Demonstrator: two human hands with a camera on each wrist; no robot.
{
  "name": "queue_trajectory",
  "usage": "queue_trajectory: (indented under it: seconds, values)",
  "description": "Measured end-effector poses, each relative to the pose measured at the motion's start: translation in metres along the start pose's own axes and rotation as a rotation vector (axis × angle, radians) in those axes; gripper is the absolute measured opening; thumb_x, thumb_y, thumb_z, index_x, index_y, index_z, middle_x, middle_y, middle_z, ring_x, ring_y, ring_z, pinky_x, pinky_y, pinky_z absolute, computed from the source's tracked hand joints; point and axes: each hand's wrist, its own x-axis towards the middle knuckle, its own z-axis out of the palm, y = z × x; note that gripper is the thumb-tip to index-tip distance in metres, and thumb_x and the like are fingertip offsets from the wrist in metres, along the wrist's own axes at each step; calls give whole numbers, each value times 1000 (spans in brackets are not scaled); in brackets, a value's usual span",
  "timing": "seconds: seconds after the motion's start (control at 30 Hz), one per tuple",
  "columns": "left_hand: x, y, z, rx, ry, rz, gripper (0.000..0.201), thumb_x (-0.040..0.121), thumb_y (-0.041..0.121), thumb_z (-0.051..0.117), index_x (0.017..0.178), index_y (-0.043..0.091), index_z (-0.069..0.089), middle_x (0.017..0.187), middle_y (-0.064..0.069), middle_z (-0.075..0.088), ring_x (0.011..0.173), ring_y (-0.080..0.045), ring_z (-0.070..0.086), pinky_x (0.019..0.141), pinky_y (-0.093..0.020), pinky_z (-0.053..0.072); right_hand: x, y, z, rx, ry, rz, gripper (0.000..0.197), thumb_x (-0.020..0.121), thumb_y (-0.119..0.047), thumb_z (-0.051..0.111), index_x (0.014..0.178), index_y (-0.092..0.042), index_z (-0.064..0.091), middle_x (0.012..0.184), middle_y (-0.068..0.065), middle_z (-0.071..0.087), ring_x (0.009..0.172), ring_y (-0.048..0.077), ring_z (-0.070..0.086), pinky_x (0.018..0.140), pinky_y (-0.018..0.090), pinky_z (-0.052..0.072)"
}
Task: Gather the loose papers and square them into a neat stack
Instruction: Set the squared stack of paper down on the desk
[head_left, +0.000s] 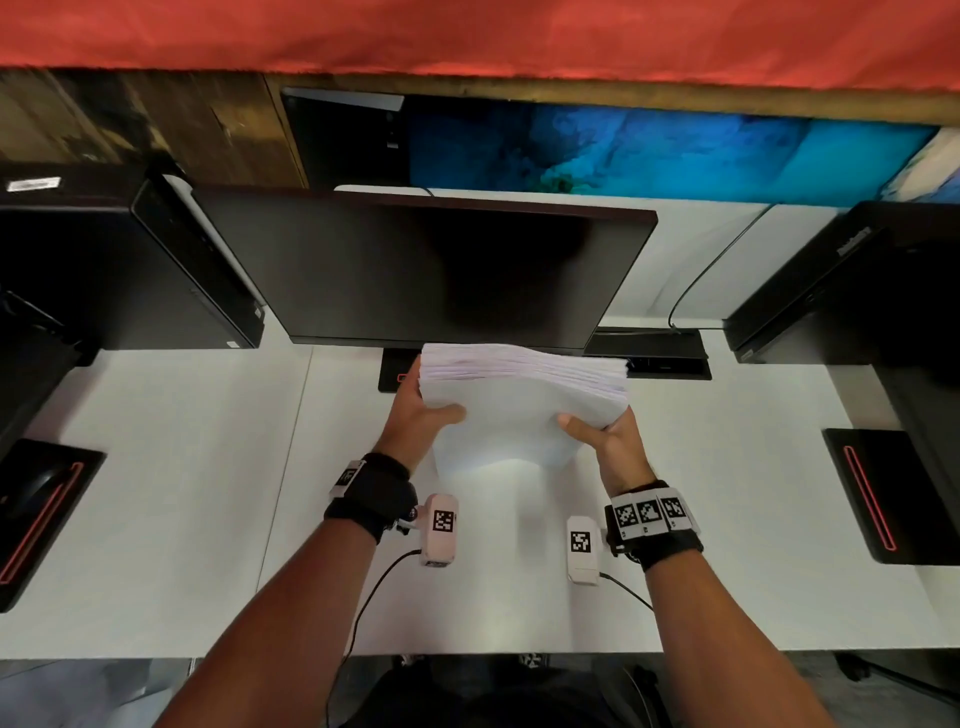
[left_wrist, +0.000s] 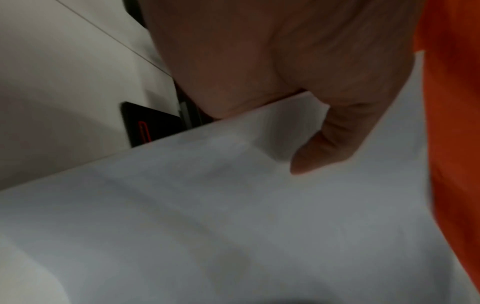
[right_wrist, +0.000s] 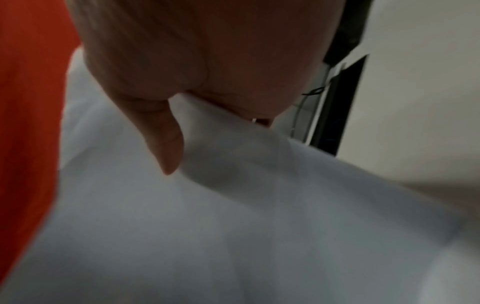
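A thick stack of white papers (head_left: 514, 410) stands on edge on the white desk (head_left: 156, 493), just in front of the dark monitor (head_left: 426, 270). Its top edges look fanned and uneven. My left hand (head_left: 423, 410) grips the stack's left side, thumb lying across the front sheet. My right hand (head_left: 605, 436) grips the right side the same way. In the left wrist view the thumb of my left hand (left_wrist: 324, 144) presses on the paper (left_wrist: 233, 216). In the right wrist view the thumb of my right hand (right_wrist: 166, 139) lies on the sheet (right_wrist: 233, 226). The fingers behind the stack are hidden.
A black computer tower (head_left: 130, 270) lies at the left and another (head_left: 852, 291) at the right. Black mouse pads with red trim sit at the far left (head_left: 36, 514) and the right (head_left: 888, 493). A cable box (head_left: 649, 353) sits behind the stack.
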Motion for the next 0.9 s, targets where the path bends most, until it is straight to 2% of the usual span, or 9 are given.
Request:
queue_trajectory:
  seconds: [0.13, 0.2, 0.3, 0.37, 0.43, 0.53, 0.63, 0.73, 0.9]
  values:
    - [0, 1, 9, 10, 21, -22, 64, 75, -12, 67, 128, 23, 61, 116, -6, 73, 114, -29, 69, 97, -39, 57, 2, 0, -2, 16, 33, 15, 68, 80, -1, 77, 143, -3, 51, 135, 15, 66, 124, 32, 64, 102, 45, 53]
    - [0, -8, 9, 10, 30, -71, 65, 70, -2, 69, 132, 14, 61, 120, -10, 73, 116, -34, 68, 103, -47, 55, 2, 3, -4, 7, 42, 24, 63, 84, 4, 74, 142, -3, 52, 133, 14, 67, 122, 30, 65, 101, 43, 54]
    - [-7, -19, 15, 32, 66, -105, 56, 75, 7, 70, 130, 14, 64, 119, -9, 74, 114, -31, 69, 106, -53, 52, 0, 13, -5, -31, 75, 44, 53, 90, 10, 64, 139, -7, 56, 128, 9, 70, 118, 24, 68, 94, 35, 55]
    - [-13, -27, 21, 41, 124, -107, 40, 88, 7, 67, 127, 19, 64, 116, -2, 73, 112, -23, 68, 110, -52, 49, 0, 23, -5, -77, 119, 61, 48, 92, 10, 61, 136, -10, 58, 128, 9, 70, 120, 27, 66, 100, 42, 54]
    - [-18, -32, 28, 39, 166, -98, 40, 96, 7, 62, 134, 19, 59, 120, 3, 72, 115, -19, 67, 111, -47, 48, -1, 29, -2, -113, 154, 64, 42, 95, 6, 60, 133, -9, 60, 128, 12, 69, 120, 30, 66, 107, 52, 49]
    - [-24, -33, 41, 30, 166, -59, 48, 97, 6, 58, 143, 20, 53, 128, 3, 70, 117, -13, 66, 103, -31, 53, -5, 25, 0, -108, 249, 29, 43, 95, 3, 58, 137, -5, 56, 131, 16, 67, 122, 34, 64, 108, 53, 47]
    - [-35, -31, 59, 8, 120, -29, 46, 97, 2, 55, 136, 25, 55, 124, 6, 71, 111, -6, 68, 90, -17, 54, -19, 11, -12, -148, 327, -25, 43, 95, 8, 56, 135, -5, 53, 124, 12, 68, 113, 25, 66, 99, 39, 53]
    - [-41, -52, 79, 31, 76, -96, 39, 96, 5, 54, 126, 30, 57, 121, 4, 72, 111, -11, 69, 93, -22, 55, -37, 11, -38, -291, 390, -1, 34, 95, 5, 55, 127, -6, 53, 108, 2, 67, 97, 18, 65, 93, 39, 53]
    - [-27, -110, 121, 164, 140, -367, 19, 95, 1, 55, 112, 7, 49, 103, -6, 64, 101, -29, 61, 76, -27, 47, -35, 51, -78, -517, 471, 206, 40, 97, -5, 56, 135, -6, 48, 118, 13, 65, 107, 32, 63, 91, 35, 49]
